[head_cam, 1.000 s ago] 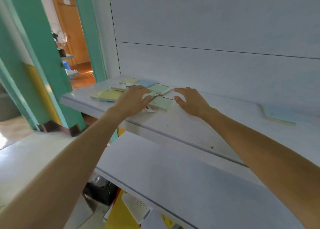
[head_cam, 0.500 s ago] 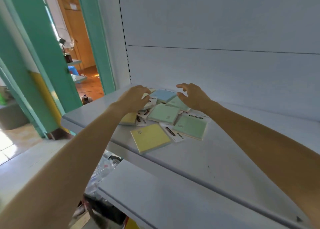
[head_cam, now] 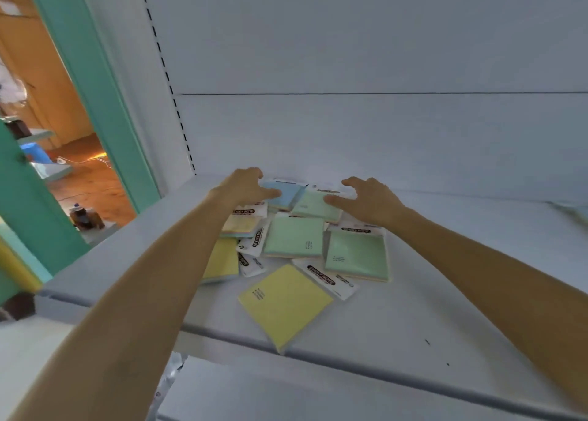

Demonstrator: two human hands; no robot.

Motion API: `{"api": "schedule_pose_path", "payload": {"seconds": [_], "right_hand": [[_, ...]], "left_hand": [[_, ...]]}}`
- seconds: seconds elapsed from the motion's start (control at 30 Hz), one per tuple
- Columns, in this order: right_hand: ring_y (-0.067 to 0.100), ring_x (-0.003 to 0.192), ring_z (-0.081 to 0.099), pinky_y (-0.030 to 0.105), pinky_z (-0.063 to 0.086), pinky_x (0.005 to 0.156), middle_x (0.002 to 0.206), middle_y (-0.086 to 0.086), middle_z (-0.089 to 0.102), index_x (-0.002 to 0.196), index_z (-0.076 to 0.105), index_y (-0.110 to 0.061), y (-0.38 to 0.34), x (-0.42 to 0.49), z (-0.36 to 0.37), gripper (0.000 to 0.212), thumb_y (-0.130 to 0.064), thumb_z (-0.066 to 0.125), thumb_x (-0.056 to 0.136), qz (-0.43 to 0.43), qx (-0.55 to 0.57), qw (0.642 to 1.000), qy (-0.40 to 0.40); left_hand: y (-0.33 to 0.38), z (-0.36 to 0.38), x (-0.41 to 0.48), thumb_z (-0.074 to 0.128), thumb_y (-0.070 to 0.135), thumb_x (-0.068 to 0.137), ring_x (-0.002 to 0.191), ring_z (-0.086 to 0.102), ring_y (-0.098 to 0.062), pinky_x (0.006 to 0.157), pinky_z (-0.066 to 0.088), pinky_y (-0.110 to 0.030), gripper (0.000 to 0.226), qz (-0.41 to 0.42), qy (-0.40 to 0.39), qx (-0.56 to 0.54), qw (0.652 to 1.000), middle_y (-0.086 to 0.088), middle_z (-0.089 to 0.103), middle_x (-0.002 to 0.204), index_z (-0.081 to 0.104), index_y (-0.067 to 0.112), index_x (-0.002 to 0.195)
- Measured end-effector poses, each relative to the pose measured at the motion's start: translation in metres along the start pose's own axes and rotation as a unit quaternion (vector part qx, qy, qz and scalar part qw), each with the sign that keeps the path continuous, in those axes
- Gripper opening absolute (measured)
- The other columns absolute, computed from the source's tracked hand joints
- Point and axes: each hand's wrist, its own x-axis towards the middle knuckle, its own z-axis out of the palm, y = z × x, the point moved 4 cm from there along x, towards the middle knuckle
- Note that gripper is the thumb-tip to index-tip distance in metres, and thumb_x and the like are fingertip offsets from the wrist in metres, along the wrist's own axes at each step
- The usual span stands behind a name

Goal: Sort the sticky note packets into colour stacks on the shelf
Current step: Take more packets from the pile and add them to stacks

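Observation:
Several sticky note packets lie in a loose heap on the grey shelf [head_cam: 413,319]. A yellow packet [head_cam: 284,304] is nearest the front edge. Two green packets [head_cam: 294,237] [head_cam: 356,255] lie side by side behind it. Another yellow packet [head_cam: 222,260] is half hidden under my left forearm. At the back sit a blue packet [head_cam: 284,194] and a green packet [head_cam: 313,206]. My left hand [head_cam: 245,186] touches the blue packet's left edge, fingers curled. My right hand [head_cam: 366,198] hovers open at the back green packet's right edge.
A white back panel rises behind the heap. A lower shelf [head_cam: 318,395] juts out beneath. A teal door frame [head_cam: 95,86] stands at the left, with an orange-floored room beyond. Something pale and blurred lies at the shelf's far right [head_cam: 572,210].
The view has drawn closer to the heap. Both hands have stayed at the back of the pile, the left one now on the blue packet's edge.

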Motion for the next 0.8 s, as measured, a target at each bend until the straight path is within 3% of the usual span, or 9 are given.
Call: {"api": "schedule_pose_path", "payload": {"seconds": [0.07, 0.2, 0.33, 0.47, 0.57, 0.67, 0.8], "right_hand": [[0.029, 0.124, 0.046, 0.039, 0.04, 0.099, 0.135, 0.009, 0.05, 0.136, 0.038, -0.023, -0.003, -0.003, 0.006, 0.069, -0.06, 0.053, 0.079, 0.021, 0.021, 0.999, -0.011], [0.027, 0.119, 0.051, 0.034, 0.04, 0.094, 0.131, 0.01, 0.053, 0.133, 0.042, -0.019, -0.013, -0.006, 0.009, 0.057, -0.037, 0.062, 0.082, 0.012, 0.101, 0.995, 0.006], [0.023, 0.087, 0.052, 0.027, 0.038, 0.073, 0.116, 0.012, 0.051, 0.127, 0.048, -0.018, -0.014, -0.01, 0.006, 0.047, -0.021, 0.062, 0.082, 0.015, 0.155, 0.984, 0.083], [0.026, 0.083, 0.055, 0.03, 0.044, 0.061, 0.121, 0.016, 0.046, 0.12, 0.051, -0.02, -0.009, -0.012, -0.001, 0.038, -0.008, 0.054, 0.084, 0.014, 0.177, 0.973, 0.145], [0.031, 0.091, 0.06, 0.033, 0.05, 0.065, 0.122, 0.014, 0.046, 0.118, 0.052, -0.018, -0.006, -0.018, -0.007, 0.039, 0.0, 0.048, 0.085, 0.002, 0.2, 0.963, 0.18], [0.023, 0.086, 0.057, 0.032, 0.05, 0.072, 0.122, 0.01, 0.045, 0.121, 0.052, -0.017, 0.001, -0.032, -0.018, 0.04, 0.002, 0.044, 0.087, 0.01, 0.206, 0.951, 0.231], [0.019, 0.085, 0.054, 0.026, 0.044, 0.075, 0.124, 0.013, 0.045, 0.122, 0.052, -0.015, 0.02, -0.058, -0.04, 0.039, 0.001, 0.043, 0.088, 0.037, 0.207, 0.931, 0.298]], "left_hand": [[0.0, 0.001, 0.004, 0.063, 0.049, 0.079, 0.116, 0.054, -0.03, 0.091, 0.042, -0.035, 0.073, 0.006, -0.004, 0.0, 1.0, -0.013, 0.046, 0.139, 0.038, 0.01, 0.135], [-0.005, 0.0, 0.008, 0.07, 0.043, 0.075, 0.124, 0.048, -0.027, 0.096, 0.04, -0.035, 0.072, 0.002, 0.003, -0.055, 0.998, -0.01, 0.047, 0.138, 0.04, 0.013, 0.133], [0.0, -0.005, 0.01, 0.073, 0.026, 0.075, 0.116, 0.052, -0.03, 0.086, 0.041, -0.03, 0.07, 0.031, 0.013, -0.118, 0.992, -0.016, 0.051, 0.131, 0.038, 0.014, 0.134], [0.015, -0.014, 0.006, 0.067, 0.004, 0.077, 0.108, 0.046, -0.026, 0.082, 0.035, -0.024, 0.07, 0.103, 0.059, -0.173, 0.978, -0.017, 0.044, 0.122, 0.036, 0.02, 0.138], [0.023, -0.018, 0.005, 0.061, -0.003, 0.077, 0.109, 0.046, -0.024, 0.088, 0.039, -0.027, 0.058, 0.139, 0.107, -0.215, 0.961, -0.009, 0.046, 0.117, 0.048, 0.018, 0.129], [0.031, -0.019, 0.002, 0.061, -0.004, 0.076, 0.103, 0.052, -0.025, 0.091, 0.045, -0.035, 0.049, 0.143, 0.129, -0.304, 0.933, -0.002, 0.049, 0.109, 0.055, 0.016, 0.121], [0.052, -0.01, -0.003, 0.062, -0.003, 0.077, 0.109, 0.051, -0.019, 0.094, 0.044, -0.032, 0.048, 0.173, 0.125, -0.354, 0.911, -0.002, 0.055, 0.121, 0.054, 0.015, 0.121]]}}
